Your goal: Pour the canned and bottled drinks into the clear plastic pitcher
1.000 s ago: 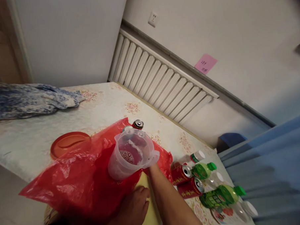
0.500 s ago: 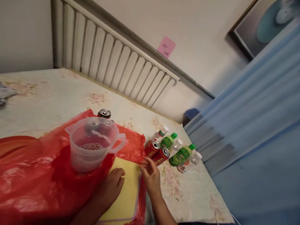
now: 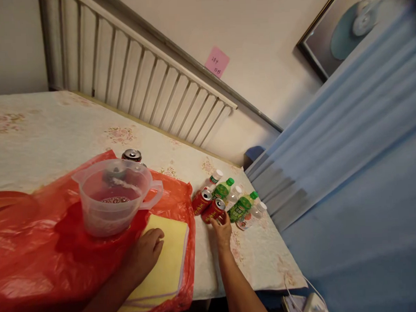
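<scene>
My right hand [image 3: 223, 231] has its thumb and fingers around the lower part of a red drink can [image 3: 212, 212], which stands on the tablecloth. A second red can [image 3: 201, 201] is right beside it. My left hand [image 3: 148, 250] rests with curled fingers over a stack of yellow cloths [image 3: 171, 254] with purple edging; nothing shows in its fingers. Left of the cloths, a clear plastic measuring jug [image 3: 110, 215] with some bubbly liquid in it stands on red plastic sheeting [image 3: 36, 255]. A dark can [image 3: 132, 154] shows behind the jug.
Green-capped bottles [image 3: 243, 207] and white-capped clear bottles [image 3: 258, 210] stand behind and right of the red cans. An orange-red basin [image 3: 10, 199] shows at the left edge. A radiator [image 3: 138, 71] lines the wall, and a blue curtain [image 3: 349, 168] hangs at the right.
My right hand has moved from the edge of the yellow cloths to the nearer red can and closed around it. My left hand stays over the cloths. The view has shifted slightly right.
</scene>
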